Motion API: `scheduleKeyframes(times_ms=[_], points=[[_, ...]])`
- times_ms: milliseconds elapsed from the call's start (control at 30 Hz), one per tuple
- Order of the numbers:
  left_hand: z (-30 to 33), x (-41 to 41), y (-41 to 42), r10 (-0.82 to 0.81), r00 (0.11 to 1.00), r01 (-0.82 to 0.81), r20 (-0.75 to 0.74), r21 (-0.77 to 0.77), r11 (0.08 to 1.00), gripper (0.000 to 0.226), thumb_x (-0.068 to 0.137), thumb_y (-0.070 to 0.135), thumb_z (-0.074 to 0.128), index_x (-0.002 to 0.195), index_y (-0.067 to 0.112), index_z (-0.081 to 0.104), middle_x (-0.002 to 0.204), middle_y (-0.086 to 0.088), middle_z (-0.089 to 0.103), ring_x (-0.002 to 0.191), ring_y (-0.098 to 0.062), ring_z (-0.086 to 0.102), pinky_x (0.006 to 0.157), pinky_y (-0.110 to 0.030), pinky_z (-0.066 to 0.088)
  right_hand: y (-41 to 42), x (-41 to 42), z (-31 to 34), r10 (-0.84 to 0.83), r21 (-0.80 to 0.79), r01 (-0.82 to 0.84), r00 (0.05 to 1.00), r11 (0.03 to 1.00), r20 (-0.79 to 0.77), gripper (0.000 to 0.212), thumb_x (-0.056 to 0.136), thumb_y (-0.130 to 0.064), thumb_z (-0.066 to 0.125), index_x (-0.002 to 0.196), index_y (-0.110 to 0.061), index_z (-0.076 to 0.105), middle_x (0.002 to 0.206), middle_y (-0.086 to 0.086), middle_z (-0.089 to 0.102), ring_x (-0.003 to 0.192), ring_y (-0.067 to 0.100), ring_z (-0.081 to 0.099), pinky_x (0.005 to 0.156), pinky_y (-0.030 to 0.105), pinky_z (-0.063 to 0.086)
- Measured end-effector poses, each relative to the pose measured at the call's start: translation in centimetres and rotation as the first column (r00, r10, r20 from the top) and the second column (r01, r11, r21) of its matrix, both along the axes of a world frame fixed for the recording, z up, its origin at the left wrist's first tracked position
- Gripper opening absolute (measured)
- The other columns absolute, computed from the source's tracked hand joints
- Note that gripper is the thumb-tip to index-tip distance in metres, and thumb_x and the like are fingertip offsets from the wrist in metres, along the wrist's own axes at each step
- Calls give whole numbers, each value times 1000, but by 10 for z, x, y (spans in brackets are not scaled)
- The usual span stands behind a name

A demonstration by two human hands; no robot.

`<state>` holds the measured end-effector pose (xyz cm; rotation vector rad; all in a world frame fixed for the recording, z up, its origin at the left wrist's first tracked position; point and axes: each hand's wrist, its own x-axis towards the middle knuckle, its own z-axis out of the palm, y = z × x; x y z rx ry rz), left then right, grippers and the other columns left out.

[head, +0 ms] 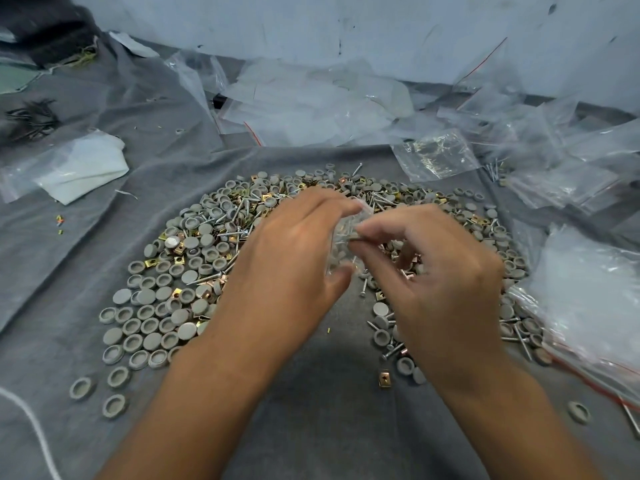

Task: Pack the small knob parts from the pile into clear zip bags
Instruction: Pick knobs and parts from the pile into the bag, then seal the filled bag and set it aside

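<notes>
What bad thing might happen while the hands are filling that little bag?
1. Both the left hand and right hand pinch the small clear bag right over the pile. If it slips, the parts could fall back in and mix.
2. The pile has pointy screws among the grey caps, so a finger might get poked.
3. A few caps lie loose near the front edge of the grey cloth and might roll away.

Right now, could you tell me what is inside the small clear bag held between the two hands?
Through the small clear bag a screw and some grey round caps show. The left hand and right hand cover much of it, so the rest is hidden.
</notes>
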<state>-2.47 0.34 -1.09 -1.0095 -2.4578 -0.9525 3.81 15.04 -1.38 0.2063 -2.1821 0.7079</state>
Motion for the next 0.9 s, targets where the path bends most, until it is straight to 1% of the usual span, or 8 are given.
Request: scheduleKeyframes(times_ms=[200, 300, 433, 533, 600, 733, 800, 900], points=[[1, 0, -2, 7, 1000, -7, -4, 40, 999, 53, 75, 10, 80, 125, 18, 64, 123, 7, 63, 102, -2, 52, 99, -26, 46, 10, -4, -2, -61, 28, 59, 996, 998, 59, 22, 98, -9, 67, 117, -19, 70, 110, -8, 65, 98, 8, 55, 88, 14, 36], [5, 0, -3, -13, 999, 16, -44, 63, 998, 47, 82, 0, 68, 125, 18, 67, 124, 8, 64, 108, -5, 56, 101, -25, 45, 19, -7, 0, -18, 9, 17, 990, 1000, 143, 28, 100, -14, 65, 128, -19, 65, 124, -7, 63, 114, 12, 56, 93, 27, 46], [12, 3, -5, -71, 988, 89, -137, 134, 987, 46, 87, -8, 57, 122, 20, 70, 120, 12, 68, 109, -5, 61, 98, -28, 48, 17, -12, 5, 19, -110, -10, 997, 994, 73, 14, 99, -23, 65, 111, -19, 72, 105, -8, 69, 102, 15, 62, 85, 31, 49], [17, 7, -6, -96, 995, 83, 20, 343, 936, 31, 97, 9, 56, 118, 29, 67, 113, 21, 68, 100, -2, 66, 86, -16, 49, 13, -11, 9, 82, -312, -62, 995, 948, 49, 7, 100, -28, 62, 104, -29, 68, 98, -12, 68, 95, 13, 63, 82, 34, 50], [19, 8, -6, -183, 963, 61, 197, 505, 861, 19, 100, 27, 55, 117, 30, 64, 111, 16, 71, 100, -11, 69, 83, -22, 53, 13, -10, 11, 121, -438, -86, 991, 895, 53, 8, 101, -30, 62, 100, -37, 66, 94, -14, 68, 90, 13, 64, 78, 35, 51], [20, 5, -12, -324, 869, 61, 373, 570, 819, 36, 84, 57, 68, 112, 35, 69, 106, 9, 74, 99, -14, 70, 83, -30, 56, 17, -6, 12, 173, -589, -131, 985, 798, 15, 12, 102, -24, 59, 99, -32, 67, 89, -13, 69, 80, 1, 61, 72, 17, 48], [19, 4, -12, -319, 862, 84, 394, 510, 856, 36, 76, 53, 77, 107, 37, 71, 102, 8, 75, 94, -18, 72, 80, -37, 58, 19, -4, 11, 179, -630, -138, 984, 764, 1, 11, 102, -23, 58, 100, -29, 67, 86, -14, 68, 76, -2, 60, 69, 13, 47], [14, 0, -8, -324, 849, 33, 417, 571, 821, 22, 75, 42, 82, 95, 33, 77, 86, 4, 77, 78, -11, 72, 68, -24, 57, 22, -2, 10, 199, -651, -139, 980, 747, 19, 8, 100, -29, 60, 101, -30, 67, 83, -14, 66, 73, -1, 57, 66, 13, 47]])
